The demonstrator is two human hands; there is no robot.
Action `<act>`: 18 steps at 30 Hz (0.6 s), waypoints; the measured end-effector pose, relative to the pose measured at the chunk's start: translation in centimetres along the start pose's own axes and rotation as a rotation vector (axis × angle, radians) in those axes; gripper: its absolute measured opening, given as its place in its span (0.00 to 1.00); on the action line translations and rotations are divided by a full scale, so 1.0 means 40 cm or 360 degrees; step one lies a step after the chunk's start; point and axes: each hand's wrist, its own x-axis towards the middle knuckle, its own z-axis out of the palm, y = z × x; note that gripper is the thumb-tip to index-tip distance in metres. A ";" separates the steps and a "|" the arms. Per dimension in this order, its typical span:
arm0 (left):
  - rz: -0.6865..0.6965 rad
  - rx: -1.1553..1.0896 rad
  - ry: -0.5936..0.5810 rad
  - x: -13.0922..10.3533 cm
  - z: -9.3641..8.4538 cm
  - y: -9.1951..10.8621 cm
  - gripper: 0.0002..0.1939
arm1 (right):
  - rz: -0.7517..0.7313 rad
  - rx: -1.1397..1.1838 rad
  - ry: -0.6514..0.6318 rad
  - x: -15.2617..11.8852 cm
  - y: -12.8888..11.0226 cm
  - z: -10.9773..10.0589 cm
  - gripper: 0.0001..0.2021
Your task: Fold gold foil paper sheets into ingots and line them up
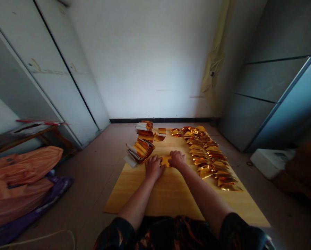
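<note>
A small sheet of gold foil paper lies flat on the wooden board, between my two hands. My left hand is at its left edge, thumb and fingers closed on the paper. At the right edge, my right hand has its fingers bent down and closed on the sheet. The fingertips are small and partly hidden. Left of my hands is a stack of gold paper with white backing. Rows of folded gold paper pieces cover the board's right side.
Beyond the stack lie another gold paper bundle and loose gold sheets. The wooden board is low, close to the floor. Pale cabinets stand left, a grey refrigerator-like unit right. Orange cloth hangs at left.
</note>
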 end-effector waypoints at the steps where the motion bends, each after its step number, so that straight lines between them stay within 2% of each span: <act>1: -0.0003 -0.0007 -0.0004 0.000 -0.001 0.000 0.19 | 0.0004 0.0007 -0.0010 0.002 0.000 -0.002 0.17; 5: 0.0014 -0.0100 0.0052 0.001 0.003 -0.001 0.24 | -0.0038 0.0066 0.0085 -0.002 0.000 -0.003 0.12; 8: 0.0010 -0.0287 0.0202 0.004 0.011 -0.010 0.31 | -0.0137 0.0199 0.0136 -0.014 0.003 0.002 0.11; 10: -0.0015 -0.0485 0.0316 0.009 0.019 -0.020 0.33 | -0.0239 0.0370 0.0102 -0.023 0.010 0.007 0.10; 14: -0.0111 -0.0947 0.0389 0.020 0.037 -0.045 0.24 | -0.0384 0.0828 0.0080 -0.039 0.033 0.031 0.08; 18: -0.0121 -0.1126 0.0332 0.026 0.053 -0.057 0.12 | -0.0345 0.1355 0.0042 -0.037 0.053 0.070 0.09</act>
